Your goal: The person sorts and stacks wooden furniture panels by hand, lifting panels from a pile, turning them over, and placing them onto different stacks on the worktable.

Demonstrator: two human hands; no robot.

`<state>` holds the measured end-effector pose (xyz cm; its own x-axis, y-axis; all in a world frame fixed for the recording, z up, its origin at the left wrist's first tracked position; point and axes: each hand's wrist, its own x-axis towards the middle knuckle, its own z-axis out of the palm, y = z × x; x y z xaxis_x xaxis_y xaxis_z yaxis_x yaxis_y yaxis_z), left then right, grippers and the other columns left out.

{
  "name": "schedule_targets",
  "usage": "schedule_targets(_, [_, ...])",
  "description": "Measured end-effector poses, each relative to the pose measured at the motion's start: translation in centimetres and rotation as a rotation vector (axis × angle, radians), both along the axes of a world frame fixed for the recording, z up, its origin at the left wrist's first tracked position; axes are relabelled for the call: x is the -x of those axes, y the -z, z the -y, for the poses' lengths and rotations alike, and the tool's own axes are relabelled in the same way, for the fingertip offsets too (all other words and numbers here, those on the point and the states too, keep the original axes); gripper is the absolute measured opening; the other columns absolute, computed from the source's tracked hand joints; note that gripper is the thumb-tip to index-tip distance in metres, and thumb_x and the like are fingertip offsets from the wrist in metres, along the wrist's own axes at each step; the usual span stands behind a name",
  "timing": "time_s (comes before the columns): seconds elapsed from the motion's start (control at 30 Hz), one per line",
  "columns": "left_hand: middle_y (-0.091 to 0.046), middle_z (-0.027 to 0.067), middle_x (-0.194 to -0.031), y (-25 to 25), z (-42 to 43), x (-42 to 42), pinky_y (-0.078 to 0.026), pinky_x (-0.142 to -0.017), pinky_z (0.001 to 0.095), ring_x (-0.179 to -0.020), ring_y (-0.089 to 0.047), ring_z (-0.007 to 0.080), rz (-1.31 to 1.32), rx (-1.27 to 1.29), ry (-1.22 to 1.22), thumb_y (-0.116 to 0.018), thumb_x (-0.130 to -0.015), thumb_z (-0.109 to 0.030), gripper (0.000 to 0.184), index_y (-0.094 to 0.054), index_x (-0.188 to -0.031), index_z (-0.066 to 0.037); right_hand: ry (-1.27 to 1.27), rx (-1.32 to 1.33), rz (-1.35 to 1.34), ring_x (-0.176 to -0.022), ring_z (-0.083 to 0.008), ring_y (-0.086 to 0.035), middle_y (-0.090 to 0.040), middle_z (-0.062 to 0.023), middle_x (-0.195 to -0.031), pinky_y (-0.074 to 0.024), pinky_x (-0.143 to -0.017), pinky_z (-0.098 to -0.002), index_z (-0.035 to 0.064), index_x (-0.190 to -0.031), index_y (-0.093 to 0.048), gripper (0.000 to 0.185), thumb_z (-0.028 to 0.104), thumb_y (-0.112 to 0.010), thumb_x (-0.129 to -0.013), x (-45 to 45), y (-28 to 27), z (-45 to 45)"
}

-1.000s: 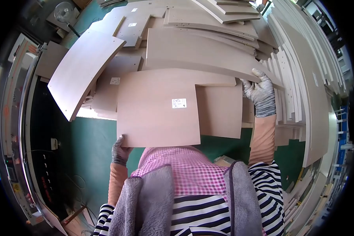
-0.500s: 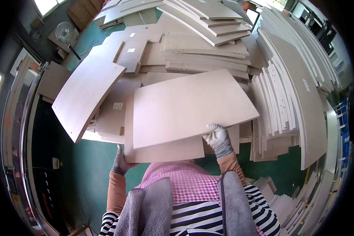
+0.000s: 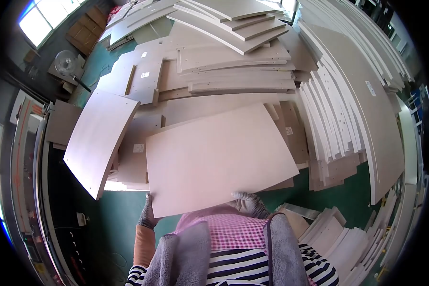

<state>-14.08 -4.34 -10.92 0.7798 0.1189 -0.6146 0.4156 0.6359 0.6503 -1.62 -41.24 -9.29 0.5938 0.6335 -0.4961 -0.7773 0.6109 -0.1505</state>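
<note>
A pale pinkish-beige flat panel (image 3: 219, 162) lies tilted in front of my body, its near edge close to my apron. My left hand (image 3: 148, 212), in a grey glove, grips the panel's near left corner, thumb up along the side and the other fingers hidden below. My right hand (image 3: 250, 204), also gloved, holds the near edge right of the middle; part of its fingers is out of sight under the board. A sliver of another board shows beneath the panel's right side. I cannot tell whether the two touch.
Stacks of similar boards (image 3: 238, 64) fill the space ahead. At the left a separate panel (image 3: 100, 138) slopes over a pile. Upright boards (image 3: 329, 114) lean in a row at the right. Offcuts (image 3: 329, 233) lie low right, and a fan (image 3: 66, 64) stands back left.
The upper panel has come down and nearer my body, covering most of the lower board. My right hand has moved down and left along with it. The view has shifted slightly.
</note>
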Motion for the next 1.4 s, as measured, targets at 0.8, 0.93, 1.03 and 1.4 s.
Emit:
schedule_targets(0.8, [-0.062,0.0097,-0.108,-4.3,1.3,-1.3,-0.049,-0.078,0.0583,-0.101,-0.059,0.0322,-0.326,-0.147,-0.183,-0.064,-0.084,-0.044,0.046,-0.059,-0.116,-0.012,-0.745,1.26,0.576,-0.081,-0.0246,-0.065,-0.068,-0.0143,-0.094,-0.0518,-0.075,-0.0364,0.003,-0.093,-0.065,0.04,0.042,-0.057,-0.092,0.5,15.5,21.0])
schedule_targets(0.93, [-0.063,0.0088,-0.106,-3.9,1.5,-1.5,-0.05,-0.079,0.0541,-0.098,-0.06,0.0297,-0.35,-0.138,-0.23,-0.062,-0.085,-0.04,0.042,-0.06,-0.115,-0.01,-0.448,0.634,-0.031,-0.096,-0.0297,-0.061,-0.062,-0.0168,-0.108,-0.0512,-0.084,-0.0452,0.0035,-0.119,-0.053,0.056,0.05,-0.059,-0.088,0.8,9.3,15.6])
schedule_targets(1.03, [-0.064,0.008,-0.104,-2.0,1.4,-1.2,-0.053,-0.077,0.049,-0.095,-0.062,0.0276,-0.365,-0.109,-0.25,-0.062,-0.086,-0.037,0.038,-0.062,-0.112,-0.009,-0.672,0.446,-0.046,-0.097,-0.0299,-0.061,-0.06,-0.016,-0.106,-0.0516,-0.086,-0.0455,0.0023,-0.126,-0.048,0.066,0.053,-0.061,-0.086,-0.7,7.0,13.0])
schedule_targets(1.4, [-0.062,0.0127,-0.107,-1.8,4.6,-3.9,-0.057,-0.074,0.0444,-0.095,-0.062,0.0266,-0.261,-0.1,-0.219,-0.063,-0.086,-0.038,0.047,-0.058,-0.116,-0.002,-0.474,1.121,0.077,-0.054,-0.0189,-0.06,-0.062,-0.0096,-0.071,-0.0509,-0.048,-0.0316,0.0031,-0.102,-0.058,0.049,0.051,-0.059,-0.088,-4.6,0.2,8.0])
